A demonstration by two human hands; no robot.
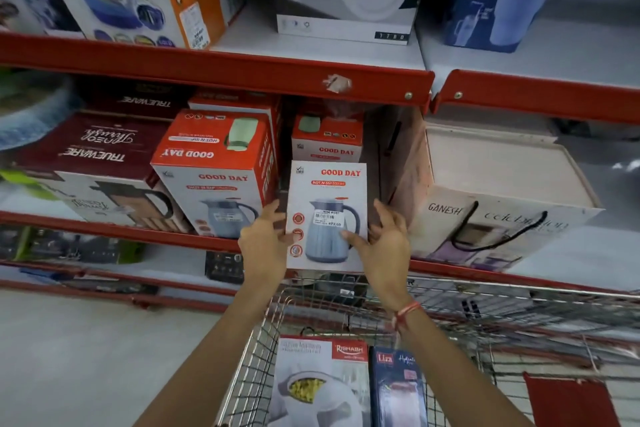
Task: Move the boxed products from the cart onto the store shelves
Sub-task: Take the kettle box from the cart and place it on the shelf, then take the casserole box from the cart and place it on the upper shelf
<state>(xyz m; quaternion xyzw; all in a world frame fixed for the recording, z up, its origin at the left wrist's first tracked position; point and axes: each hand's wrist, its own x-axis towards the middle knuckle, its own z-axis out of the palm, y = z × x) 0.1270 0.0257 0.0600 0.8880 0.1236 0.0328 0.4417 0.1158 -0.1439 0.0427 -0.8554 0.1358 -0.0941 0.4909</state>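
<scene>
A white and red "Good Day" jug box [327,198] stands upright at the front edge of the middle shelf [121,229]. My left hand [265,243] rests against its left side, fingers spread. On the box's right side my right hand [382,246] touches it, with the thumb lying across the front face. Another Good Day box [216,170] stands just to the left, and one more [327,140] sits behind. Below, the wire cart [450,308] holds a white "Rishabh" box [322,385] and a dark blue box [396,388].
Maroon "Trueware" boxes [93,146] fill the shelf's left part. A large pale "Ganesh" box with a black cord handle [498,201] stands close on the right. The upper shelf [242,69] overhangs with several big boxes. Pale floor lies at the lower left.
</scene>
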